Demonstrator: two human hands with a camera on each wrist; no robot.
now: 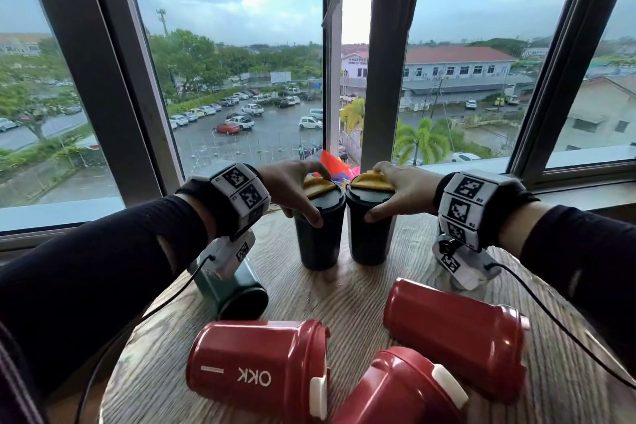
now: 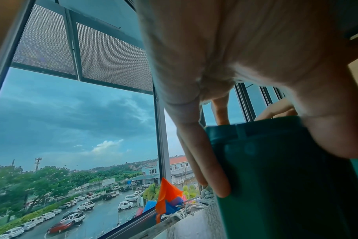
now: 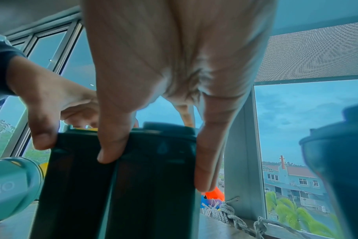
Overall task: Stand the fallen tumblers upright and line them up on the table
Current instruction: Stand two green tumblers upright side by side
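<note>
Two dark green tumblers stand upright side by side at the back of the round wooden table point(image 1: 358, 299), each with a yellow lid flap. My left hand point(image 1: 309, 196) grips the top of the left tumbler point(image 1: 318, 244), thumb on the near side. My right hand point(image 1: 378, 191) grips the top of the right tumbler point(image 1: 370, 241) the same way, as the right wrist view shows point(image 3: 153, 186). A green tumbler point(image 1: 229, 289) lies on its side under my left wrist. Three red tumblers lie fallen in front: left point(image 1: 258, 361), centre point(image 1: 395, 389), right point(image 1: 454, 330).
The window sill point(image 1: 568, 196) and window frame run close behind the upright pair. Black cables point(image 1: 550, 317) trail from both wrist devices over the table. A teal tumbler shape point(image 3: 337, 161) shows at the right edge of the right wrist view. Coloured cloth point(image 1: 330, 162) lies on the sill.
</note>
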